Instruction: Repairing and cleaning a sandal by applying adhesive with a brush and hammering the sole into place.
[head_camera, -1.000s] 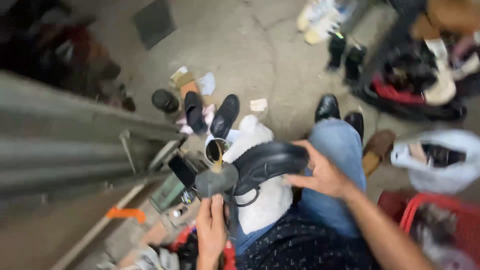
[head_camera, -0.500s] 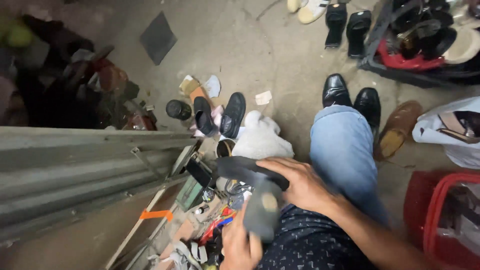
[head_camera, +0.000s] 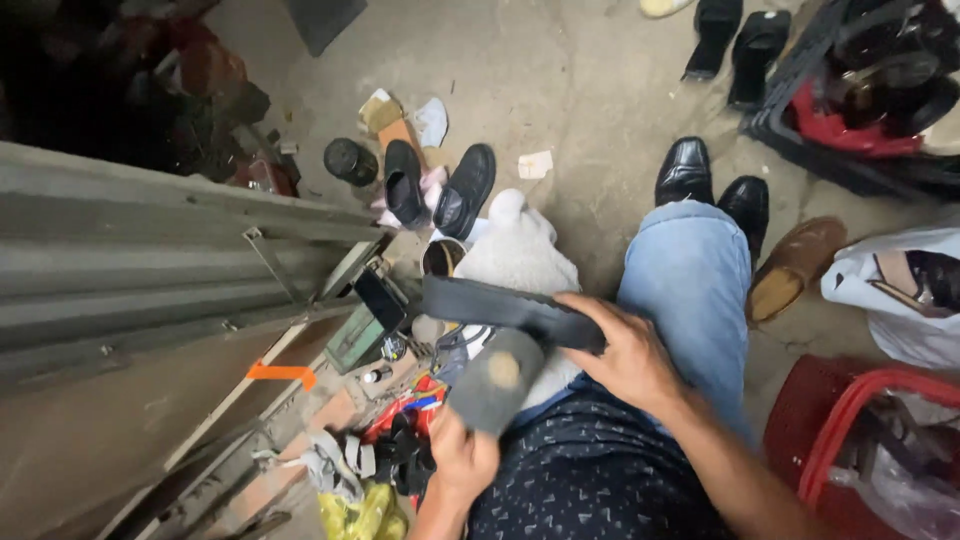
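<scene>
Two hands on one black shoe (head_camera: 500, 305), held sole-up over the lap. Right hand (head_camera: 625, 355): fingers curled over the sole's near end, thumb beneath, clamping it. Left hand (head_camera: 462, 455): fingers closed round a grey pad or brush (head_camera: 495, 380), its face pressed to the sole just below the right fingertips. Shoe: likely light, the rubber sole stiff enough to hold by its edge, probably grippy rather than slick; best grasped at heel or waist. White cloth (head_camera: 520, 260) lies beyond the fingers on the knee. Black shoes (head_camera: 440, 190) sit well apart on the concrete floor (head_camera: 580, 90); red basket (head_camera: 850, 420) to the right.
</scene>
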